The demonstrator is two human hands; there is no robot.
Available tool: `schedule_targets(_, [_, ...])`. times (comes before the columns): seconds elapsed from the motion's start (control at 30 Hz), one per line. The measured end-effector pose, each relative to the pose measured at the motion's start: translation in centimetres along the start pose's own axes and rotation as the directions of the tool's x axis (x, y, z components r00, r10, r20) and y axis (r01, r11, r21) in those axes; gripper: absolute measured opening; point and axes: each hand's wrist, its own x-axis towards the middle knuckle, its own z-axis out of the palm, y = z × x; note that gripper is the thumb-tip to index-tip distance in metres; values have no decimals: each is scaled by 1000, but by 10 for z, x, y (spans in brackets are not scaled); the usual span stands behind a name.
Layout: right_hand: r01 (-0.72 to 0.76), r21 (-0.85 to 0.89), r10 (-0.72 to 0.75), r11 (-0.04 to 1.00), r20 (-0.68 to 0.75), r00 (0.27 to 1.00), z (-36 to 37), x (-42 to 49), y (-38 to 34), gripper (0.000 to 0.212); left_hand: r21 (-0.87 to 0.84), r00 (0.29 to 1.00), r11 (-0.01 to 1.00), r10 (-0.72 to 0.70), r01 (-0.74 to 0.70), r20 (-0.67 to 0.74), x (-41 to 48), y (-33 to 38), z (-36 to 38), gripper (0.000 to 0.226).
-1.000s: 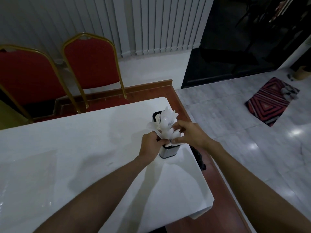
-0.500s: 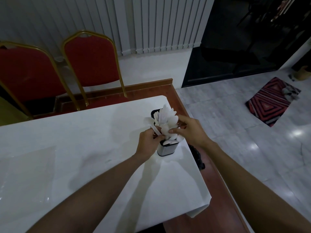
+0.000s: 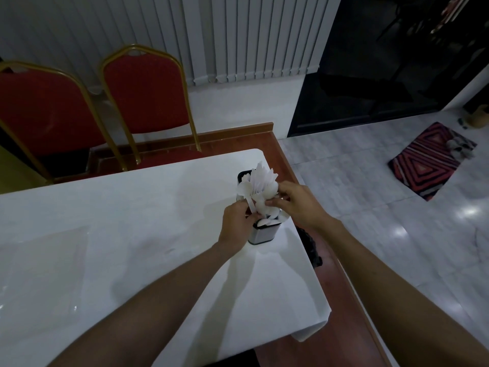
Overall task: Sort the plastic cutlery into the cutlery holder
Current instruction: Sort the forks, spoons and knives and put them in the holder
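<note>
A metal cutlery holder point(image 3: 263, 234) with a dark rim stands near the right edge of the white table point(image 3: 127, 213). A bunch of white plastic cutlery point(image 3: 260, 184) sticks up out of it, spoons and flat handles fanned out. My left hand point(image 3: 235, 223) grips the bunch from the left, fingers curled round the lower stems. On the right side of the bunch my right hand point(image 3: 296, 205) pinches cutlery between thumb and fingers. The holder's left side is hidden behind my left hand.
Two red chairs point(image 3: 148, 102) with gold frames stand behind the table. A clear plastic sheet point(image 3: 39, 268) lies on the table at the left. A dark object point(image 3: 312, 250) sits below the table's right edge. A striped rug point(image 3: 428, 160) lies on the tiled floor.
Both hands stay on the cutlery bunch in the holder. The right hand's fingers have shifted slightly on the bunch, and the spoons have been regrouped a little.
</note>
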Motion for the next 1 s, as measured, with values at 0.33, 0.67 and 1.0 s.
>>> schedule_targets(0.33, [47, -78, -51, 996, -49, 997, 6, -1, 1, 25, 238, 994, 971, -13, -15, 112, 3, -12, 1, 3])
schedule_targets(0.67, [21, -85, -26, 996, -66, 997, 10, -1, 0, 10, 214, 984, 970, 79, -113, 162, 3, -17, -3, 15])
schedule_targets(1.0, [23, -145, -39, 989, -107, 994, 29, -6, 15, 16, 334, 969, 920, 144, -206, 202, 3, -27, -13, 6])
